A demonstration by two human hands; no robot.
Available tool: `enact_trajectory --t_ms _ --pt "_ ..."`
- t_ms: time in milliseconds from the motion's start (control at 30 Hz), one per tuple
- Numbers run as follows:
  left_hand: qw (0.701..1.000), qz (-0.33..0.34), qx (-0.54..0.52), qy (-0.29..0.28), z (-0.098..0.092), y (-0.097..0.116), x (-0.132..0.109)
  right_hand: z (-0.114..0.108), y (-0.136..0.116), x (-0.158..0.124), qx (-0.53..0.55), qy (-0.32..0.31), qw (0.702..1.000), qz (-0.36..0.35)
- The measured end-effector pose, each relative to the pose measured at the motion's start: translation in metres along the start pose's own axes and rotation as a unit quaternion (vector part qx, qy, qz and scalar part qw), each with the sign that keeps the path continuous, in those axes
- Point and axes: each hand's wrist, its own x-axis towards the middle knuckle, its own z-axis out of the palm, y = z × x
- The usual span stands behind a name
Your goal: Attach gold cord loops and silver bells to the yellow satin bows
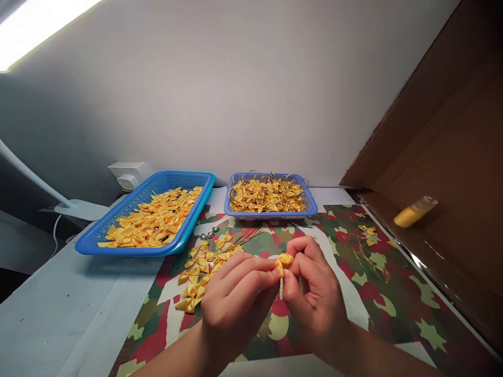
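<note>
A small yellow ribbon bow point(283, 261) is pinched between the fingertips of both hands, above the camouflage-patterned sheet. My left hand point(240, 293) grips its left side, thumb and fingers pressed together. On its right side, my right hand point(312, 285) closes on it with thumb and bent fingers. Part of the bow is hidden by the fingertips. Several loose yellow bows point(192, 280) lie just left of my left hand, partly covered by it. Thin gold cords point(239, 240) stretch over the sheet behind the hands.
A blue basket point(88, 242) of yellow bows stands at the left. Behind the hands, a smaller basket point(271, 214) holds bows with gold cords. Small silver pieces point(210, 235) lie between them. Rightward are a stray bow point(367, 229), a jar of yellow material point(414, 212) and a cardboard wall point(451, 131).
</note>
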Motion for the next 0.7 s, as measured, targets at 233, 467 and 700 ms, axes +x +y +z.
enact_trajectory --t_ms 233,467,700 --pt "1.000 -0.020 -0.017 0.012 0.0019 -0.0008 0.0061 -0.0018 -0.0010 0.0006 0.006 -0.001 1.000 0.011" --pt "0.999 -0.026 -0.016 0.013 0.0019 -0.0013 0.0057 -0.0031 -0.0021 0.0013 0.018 -0.001 1.000 0.011" --pt "0.999 -0.030 -0.017 0.014 0.0014 -0.0024 0.0058 -0.0039 -0.0043 0.0017 0.012 0.000 1.000 0.016"
